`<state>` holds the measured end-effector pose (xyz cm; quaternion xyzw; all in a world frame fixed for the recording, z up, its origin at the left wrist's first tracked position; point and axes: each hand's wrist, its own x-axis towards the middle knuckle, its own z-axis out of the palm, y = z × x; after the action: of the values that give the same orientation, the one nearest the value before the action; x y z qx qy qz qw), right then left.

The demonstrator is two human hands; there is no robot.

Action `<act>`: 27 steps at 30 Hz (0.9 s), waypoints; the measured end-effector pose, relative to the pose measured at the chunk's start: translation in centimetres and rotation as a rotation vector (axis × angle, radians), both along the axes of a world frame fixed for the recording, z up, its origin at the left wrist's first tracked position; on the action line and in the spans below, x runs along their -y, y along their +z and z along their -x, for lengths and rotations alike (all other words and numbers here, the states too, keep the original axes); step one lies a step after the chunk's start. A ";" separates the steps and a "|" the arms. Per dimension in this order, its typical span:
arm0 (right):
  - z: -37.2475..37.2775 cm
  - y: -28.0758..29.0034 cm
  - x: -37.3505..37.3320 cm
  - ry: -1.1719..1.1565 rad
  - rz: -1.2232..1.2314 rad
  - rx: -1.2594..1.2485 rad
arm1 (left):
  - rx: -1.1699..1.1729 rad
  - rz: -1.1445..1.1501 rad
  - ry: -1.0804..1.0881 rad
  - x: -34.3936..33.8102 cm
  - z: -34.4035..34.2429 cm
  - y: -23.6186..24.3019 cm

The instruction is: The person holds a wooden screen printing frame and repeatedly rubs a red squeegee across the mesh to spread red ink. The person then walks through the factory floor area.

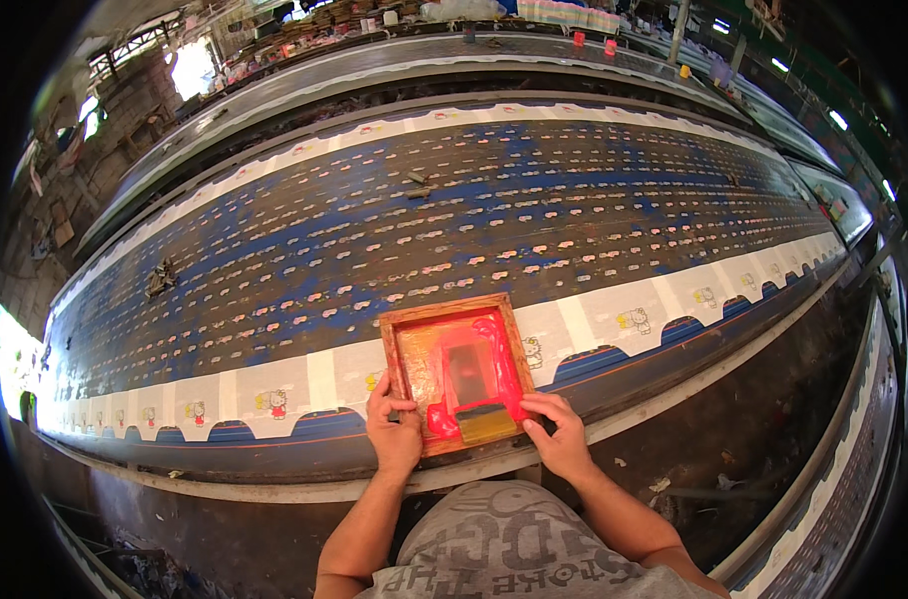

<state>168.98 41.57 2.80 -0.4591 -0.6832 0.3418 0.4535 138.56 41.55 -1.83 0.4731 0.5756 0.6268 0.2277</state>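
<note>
A wooden screen-printing frame [388, 345] lies on the near strip of pale cut fabric [309, 382], right in front of me. Bright red ink [508, 368] covers much of its mesh around a darker window in the middle. A yellowish squeegee [486, 426] rests inside the frame at its near side. My left hand [394, 429] is closed on the frame's left side near the front corner. At the opposite front corner, my right hand [556, 431] pinches the frame's right side, close to the squeegee. The fabric directly under the frame is hidden.
A long, ink-stained printing table [454, 225] stretches left and right, with rows of small printed marks. Small dark pieces [418, 188] and a crumpled clump [161, 278] lie on it. Another fabric strip [364, 129] runs along its far edge. Red containers [610, 47] stand beyond.
</note>
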 end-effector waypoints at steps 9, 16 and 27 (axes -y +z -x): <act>-10.9 -0.3 -2.9 0.009 -0.014 0.038 | 0.081 0.084 -0.020 -2.6 -10.7 -0.4; -14.4 1.0 -5.1 0.155 -0.072 0.090 | 0.173 0.172 -0.011 -2.7 -11.9 -0.4; -10.1 3.4 -6.0 0.541 -0.362 0.385 | 0.276 0.172 -0.033 -2.8 -11.4 -0.5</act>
<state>179.09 47.58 6.24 -0.2302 -0.9018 0.2305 0.2840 150.01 44.35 -2.31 0.3706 0.5824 0.6306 0.3547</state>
